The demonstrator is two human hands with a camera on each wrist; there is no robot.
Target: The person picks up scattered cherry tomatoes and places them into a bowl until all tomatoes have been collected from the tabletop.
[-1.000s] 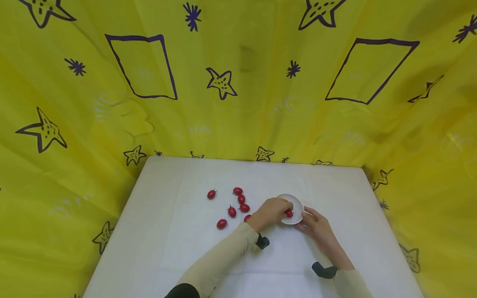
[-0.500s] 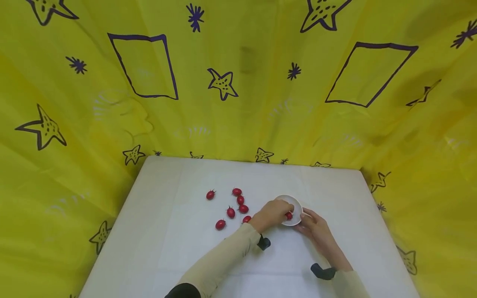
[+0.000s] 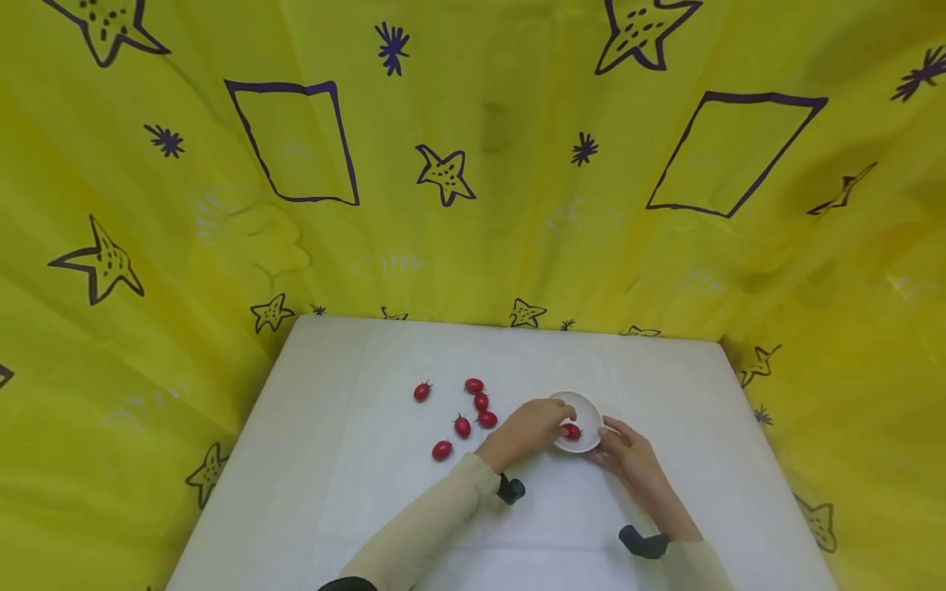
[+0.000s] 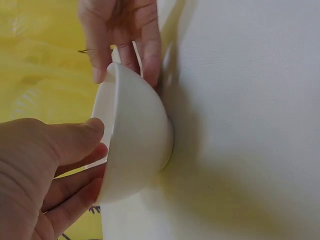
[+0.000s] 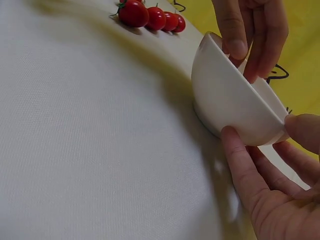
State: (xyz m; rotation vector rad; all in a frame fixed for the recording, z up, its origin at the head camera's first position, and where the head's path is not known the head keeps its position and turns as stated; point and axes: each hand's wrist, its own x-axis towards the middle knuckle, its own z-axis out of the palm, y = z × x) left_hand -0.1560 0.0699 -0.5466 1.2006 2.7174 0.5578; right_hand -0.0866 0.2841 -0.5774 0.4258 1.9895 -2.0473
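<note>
Yellow star-patterned cloth [image 3: 517,246] hangs behind a white desk [image 3: 259,492]. One red tomato [image 3: 572,432] lies inside a white bowl [image 3: 590,413]; the left hand [image 3: 526,428] reaches in beside it, its grip loosely parted. The right hand [image 3: 630,455] pinches the bowl's edge. Six more tomatoes [image 3: 461,427] lie left of the bowl.

Star-patterned yellow curtain [image 3: 502,254] around a white table [image 3: 665,377]

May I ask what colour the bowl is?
The bowl is white, clearest in the right wrist view.
</note>
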